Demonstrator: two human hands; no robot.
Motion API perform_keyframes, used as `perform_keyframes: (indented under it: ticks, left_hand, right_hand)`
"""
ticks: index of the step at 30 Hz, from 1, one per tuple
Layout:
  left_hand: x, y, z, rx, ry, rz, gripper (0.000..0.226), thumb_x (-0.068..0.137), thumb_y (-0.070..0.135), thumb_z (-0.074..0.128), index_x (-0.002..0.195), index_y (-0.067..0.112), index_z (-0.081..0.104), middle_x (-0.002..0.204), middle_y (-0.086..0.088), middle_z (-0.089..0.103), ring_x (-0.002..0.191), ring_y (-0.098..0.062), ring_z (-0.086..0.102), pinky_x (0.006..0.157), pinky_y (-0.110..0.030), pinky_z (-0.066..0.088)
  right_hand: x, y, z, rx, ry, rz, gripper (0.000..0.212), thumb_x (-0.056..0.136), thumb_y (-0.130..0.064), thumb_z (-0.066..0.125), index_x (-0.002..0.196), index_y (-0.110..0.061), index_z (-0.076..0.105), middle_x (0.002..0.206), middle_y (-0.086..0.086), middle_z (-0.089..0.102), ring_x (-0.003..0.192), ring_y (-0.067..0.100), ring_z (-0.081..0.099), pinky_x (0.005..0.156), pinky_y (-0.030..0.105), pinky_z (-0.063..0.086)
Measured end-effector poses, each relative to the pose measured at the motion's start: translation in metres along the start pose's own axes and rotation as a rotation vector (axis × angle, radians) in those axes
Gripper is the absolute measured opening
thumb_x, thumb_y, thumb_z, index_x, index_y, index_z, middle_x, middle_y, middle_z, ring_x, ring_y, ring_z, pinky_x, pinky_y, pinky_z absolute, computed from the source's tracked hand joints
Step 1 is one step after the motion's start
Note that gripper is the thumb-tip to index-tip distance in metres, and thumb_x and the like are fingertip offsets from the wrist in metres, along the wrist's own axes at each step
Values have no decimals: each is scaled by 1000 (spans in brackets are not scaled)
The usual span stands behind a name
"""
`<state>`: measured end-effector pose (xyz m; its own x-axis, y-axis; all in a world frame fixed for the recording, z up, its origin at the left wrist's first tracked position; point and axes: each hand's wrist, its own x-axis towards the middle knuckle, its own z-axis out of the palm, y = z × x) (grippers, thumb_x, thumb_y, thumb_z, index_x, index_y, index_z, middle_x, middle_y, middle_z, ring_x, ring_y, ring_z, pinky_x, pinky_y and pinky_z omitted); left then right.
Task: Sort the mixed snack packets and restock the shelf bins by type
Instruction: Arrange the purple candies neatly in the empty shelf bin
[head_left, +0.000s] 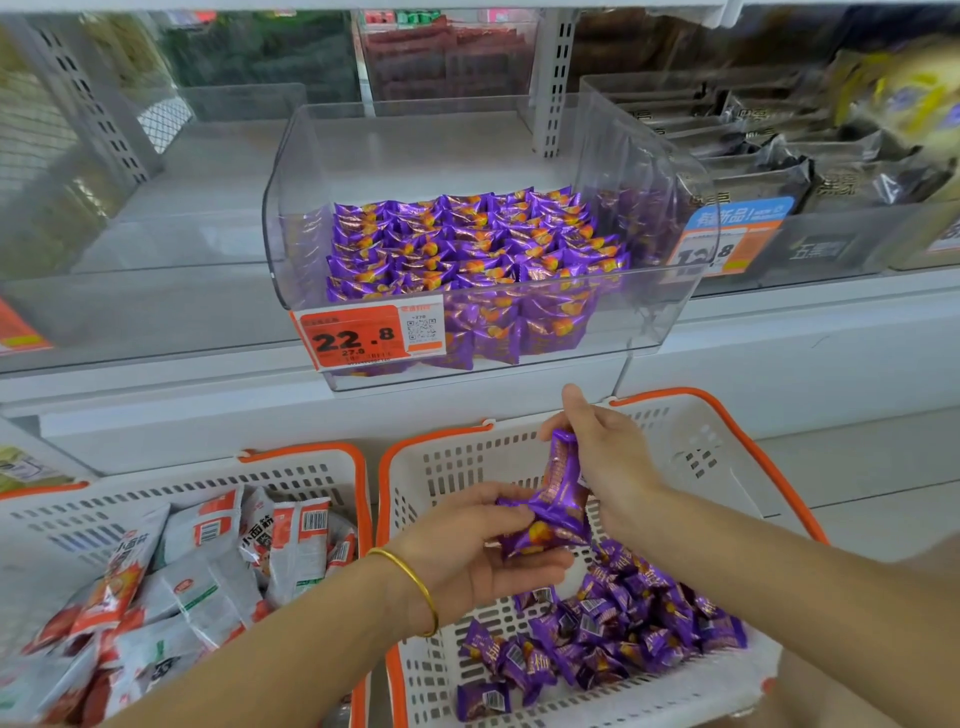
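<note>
Here, two bare hands meet over a basket, sharing a small bunch of purple packets (558, 499). The left hand (467, 551), with a gold bangle (415, 587) at the wrist, cups the lower end of the bunch, fingers curled round it. The right hand (602, 457) pinches the upper end between thumb and fingers, so the bunch stands roughly upright between them. How many packets it contains cannot be told.

Directly below, the white basket (717, 447) with an orange rim holds a heap of loose purple packets (623, 623) of the same kind, gathered toward its near right side. Just beside it on the left, a second basket (311, 467) is full of white-and-red packets (208, 561).

Above and behind both baskets, a clear bin (649, 218) stands on the shelf. Inside it, stocked purple packets (467, 239) sit in neat rows on edge, filling its right part and leaving a gap along the left wall. A red price tag (358, 335) is fixed to its front. To the right, another bin holds dark grey packets (779, 156).

The likely risk lies in the lift to the clear bin. The wrappers look glossy and the bunch is held only at its ends, so a packet could slip out and drop into the basket or onto the floor. Pushed in carelessly, the bunch could also topple the tidy rows.
</note>
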<state>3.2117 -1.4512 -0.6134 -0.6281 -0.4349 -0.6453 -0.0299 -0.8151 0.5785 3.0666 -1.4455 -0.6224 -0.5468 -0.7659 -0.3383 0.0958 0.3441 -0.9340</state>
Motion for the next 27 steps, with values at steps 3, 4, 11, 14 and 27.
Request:
perform_keyframes:
  ticks: [3,4,11,14,27]
  left_hand:
    - [-3,3,3,-144,-23,-52,32,90,13,55,117,-5,55,101,-30,65,77,-37,69,60,-39,60]
    - [-3,4,4,-158,-18,-50,38,86,16,60,117,-6,55,100,-29,65,76,-36,69,61,-40,60]
    - [-3,3,5,-130,24,141,23,79,-6,60,101,-2,57,89,-23,69,76,-32,70,60,-35,59]
    - [-1,5,3,-129,44,190,21,82,-11,56,100,-1,58,96,-23,67,82,-31,68,62,-34,60]
    - [2,8,-6,-336,4,36,32,83,10,61,110,-6,55,110,-29,63,97,-39,65,69,-44,59]
  right_hand:
    - [-2,1,1,-57,18,-156,48,97,-40,46,60,-9,45,53,4,40,51,15,41,52,21,40]
    - [-2,2,1,-74,25,-205,47,97,-40,46,63,-8,43,55,7,36,53,17,38,55,26,38]
    - [-4,1,2,-163,-32,-359,45,98,-34,45,60,-10,42,52,-1,36,48,6,35,52,17,34]
    - [-1,4,2,-294,-41,-440,45,99,-32,43,60,-10,40,58,2,37,57,14,38,63,31,35]
    - [1,-8,-4,-60,-219,-509,46,95,-44,44,54,-25,35,52,-10,31,52,7,32,60,29,31]
